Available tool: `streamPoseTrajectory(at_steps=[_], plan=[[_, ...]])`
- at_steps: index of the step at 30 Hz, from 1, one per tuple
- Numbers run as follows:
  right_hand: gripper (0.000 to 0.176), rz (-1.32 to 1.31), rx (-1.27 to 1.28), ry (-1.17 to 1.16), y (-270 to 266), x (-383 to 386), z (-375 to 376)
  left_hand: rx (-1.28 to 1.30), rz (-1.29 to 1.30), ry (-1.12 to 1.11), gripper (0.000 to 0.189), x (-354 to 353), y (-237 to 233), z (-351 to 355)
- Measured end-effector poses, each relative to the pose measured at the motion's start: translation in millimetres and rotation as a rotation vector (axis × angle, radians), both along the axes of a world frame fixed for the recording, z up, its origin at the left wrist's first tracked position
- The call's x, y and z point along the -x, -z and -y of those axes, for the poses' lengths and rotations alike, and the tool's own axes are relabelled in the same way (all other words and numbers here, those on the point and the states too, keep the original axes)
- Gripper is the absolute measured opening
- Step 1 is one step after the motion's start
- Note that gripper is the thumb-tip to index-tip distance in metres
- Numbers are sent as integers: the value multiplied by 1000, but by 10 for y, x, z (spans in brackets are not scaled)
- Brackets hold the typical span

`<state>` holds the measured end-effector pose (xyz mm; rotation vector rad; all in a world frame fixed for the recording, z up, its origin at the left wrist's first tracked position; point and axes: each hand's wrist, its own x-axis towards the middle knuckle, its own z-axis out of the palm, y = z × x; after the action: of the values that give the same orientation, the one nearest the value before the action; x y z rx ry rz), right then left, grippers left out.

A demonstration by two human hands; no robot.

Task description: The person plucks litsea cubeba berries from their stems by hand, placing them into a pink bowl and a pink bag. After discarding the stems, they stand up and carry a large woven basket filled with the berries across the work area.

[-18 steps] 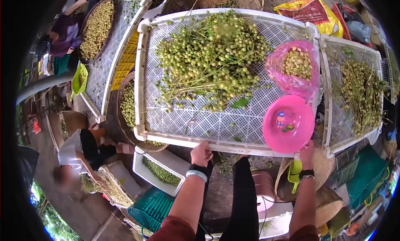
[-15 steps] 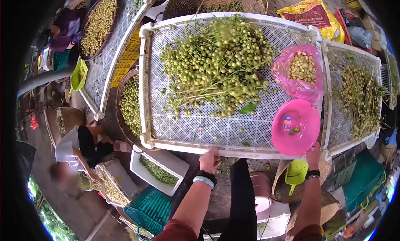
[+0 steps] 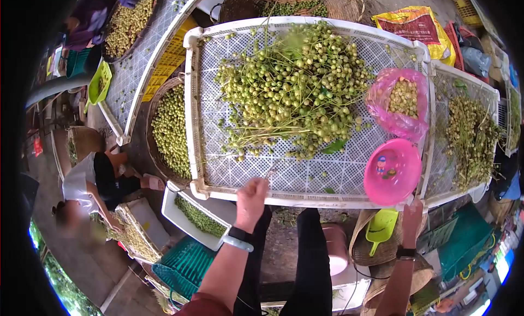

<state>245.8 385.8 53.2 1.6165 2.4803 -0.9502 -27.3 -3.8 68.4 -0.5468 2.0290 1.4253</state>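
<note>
A big heap of green round fruits on stems [image 3: 295, 92] lies on a white mesh tray [image 3: 327, 198]. My left hand [image 3: 252, 201] is closed just over the tray's front rim, its fingertips at a small thin item too small to name. At the tray's front right corner, my right hand [image 3: 413, 220] has its fingers together on the rim, below a pink bowl [image 3: 392, 174]. Behind that bowl sits a pink plastic bag [image 3: 382, 105] with pale fruits inside.
A second tray [image 3: 436, 125] with stemmed fruits adjoins on the right. Fruit-filled baskets [image 3: 172, 130] stand left and behind. Below are a white foam box [image 3: 221, 228] and a green scoop [image 3: 381, 228]. One person [image 3: 82, 179] crouches at left; another [image 3: 90, 21] is upper left.
My left hand has let go of the front rim and moved left and up, over the tray's edge. My right hand stays near the corner. The tray appears slightly further right in view.
</note>
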Motion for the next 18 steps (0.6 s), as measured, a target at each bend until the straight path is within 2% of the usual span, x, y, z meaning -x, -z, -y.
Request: streamPoseTrajectory(at_steps=[1,2,3,5,6,7,8,9,10,11,13,14,15,18], plan=[[26,-38,139,78,-113,129,152,147,-199,20,16,341,-190,-101],[22,-45,189,-1,-105,196,293,398,-527,355,24,666,-169,-26],[17,-51,235,-80,-108,285,443,451,-719,473,33,937,-153,-25],[17,-46,351,-206,-389,904,1025,559,-874,525,40,1456,-42,-36],[22,-74,472,-218,-313,1004,1294,557,-917,544,41,1733,-36,-100],[26,13,539,-221,-431,1313,1576,552,-906,568,41,2020,9,-179],[29,-78,728,-151,-307,1424,1852,586,-1000,646,43,2296,119,-215],[35,-72,756,-230,-214,1599,2089,610,-998,748,51,2570,195,-278],[41,-162,902,-198,18,1700,2331,640,-906,807,64,2786,245,-380],[46,-159,974,-145,17,1991,2498,651,-865,881,80,2948,278,-453],[55,-185,1038,-52,76,2492,2753,623,-658,997,92,3179,389,-595],[67,-249,1130,76,174,2649,2865,589,-594,1050,100,3241,491,-619],[76,-306,1129,143,238,2814,2944,507,-515,1041,101,3228,526,-649],[61,-534,1143,470,374,3165,3056,345,-343,993,106,3203,650,-688]])
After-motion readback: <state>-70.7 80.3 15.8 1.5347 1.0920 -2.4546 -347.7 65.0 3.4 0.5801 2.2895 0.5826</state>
